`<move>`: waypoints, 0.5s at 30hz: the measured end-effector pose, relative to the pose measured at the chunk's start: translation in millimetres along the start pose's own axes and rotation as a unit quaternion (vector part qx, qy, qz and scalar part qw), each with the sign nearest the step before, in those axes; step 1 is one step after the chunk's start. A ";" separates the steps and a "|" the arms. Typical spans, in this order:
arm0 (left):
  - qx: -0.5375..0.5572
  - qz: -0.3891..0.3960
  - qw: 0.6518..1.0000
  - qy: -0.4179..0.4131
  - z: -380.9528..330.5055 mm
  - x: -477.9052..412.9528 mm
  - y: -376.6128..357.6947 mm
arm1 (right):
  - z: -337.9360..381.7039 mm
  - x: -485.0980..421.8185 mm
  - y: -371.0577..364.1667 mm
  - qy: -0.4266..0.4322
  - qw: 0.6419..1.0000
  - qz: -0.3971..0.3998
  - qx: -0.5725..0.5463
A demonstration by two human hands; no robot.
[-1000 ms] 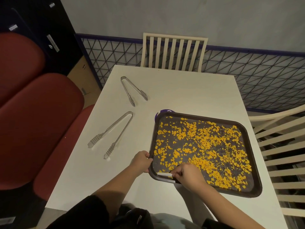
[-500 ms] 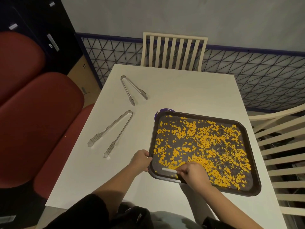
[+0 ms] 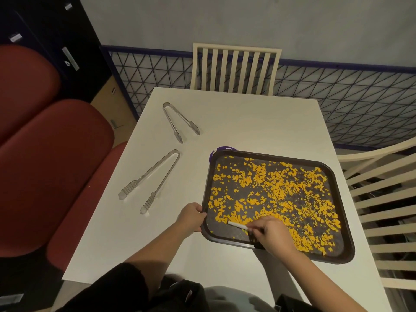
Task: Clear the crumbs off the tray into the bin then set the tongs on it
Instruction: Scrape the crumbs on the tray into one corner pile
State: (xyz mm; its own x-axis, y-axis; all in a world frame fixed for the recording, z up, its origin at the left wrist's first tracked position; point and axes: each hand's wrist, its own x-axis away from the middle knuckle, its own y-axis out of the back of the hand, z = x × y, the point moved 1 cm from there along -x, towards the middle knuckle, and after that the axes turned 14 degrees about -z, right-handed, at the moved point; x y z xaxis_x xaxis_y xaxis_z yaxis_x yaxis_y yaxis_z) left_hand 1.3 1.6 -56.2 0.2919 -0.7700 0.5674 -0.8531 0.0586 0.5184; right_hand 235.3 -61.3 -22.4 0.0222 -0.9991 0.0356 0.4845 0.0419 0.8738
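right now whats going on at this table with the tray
A person is clearing a dark brown tray on a white table. The left hand grips the tray's near left edge. The right hand pinches a small white strip held against the tray floor among the orange crumbs, which cover most of it. The larger tongs and the smaller tongs lie untouched left of the tray. No bin is in view.
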 end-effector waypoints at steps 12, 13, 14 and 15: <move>0.004 0.005 1.000 -0.002 -2.4 3.4 1.3 | -11.0 -6.6 12.1 -0.006 1.000 0.006 0.025; 0.004 0.005 1.000 -0.003 -2.5 3.7 1.5 | -10.2 -6.8 13.6 -0.012 1.000 0.023 0.007; 0.003 0.003 1.000 -0.004 -2.7 3.8 1.6 | -8.1 -6.1 14.2 -0.015 0.998 0.052 -0.011; 0.001 0.002 1.000 -0.005 -3.4 4.7 2.1 | -5.4 -4.3 12.7 -0.016 0.996 0.085 -0.022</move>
State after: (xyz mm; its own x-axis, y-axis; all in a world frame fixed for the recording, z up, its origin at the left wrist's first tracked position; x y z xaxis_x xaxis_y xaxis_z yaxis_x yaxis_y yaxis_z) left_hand 2.4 0.3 -50.3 0.2835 -0.7765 0.5627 -0.8554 0.0605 0.5144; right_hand 246.1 -56.5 -14.1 0.0797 -0.9772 0.1969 0.5145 0.2095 0.8315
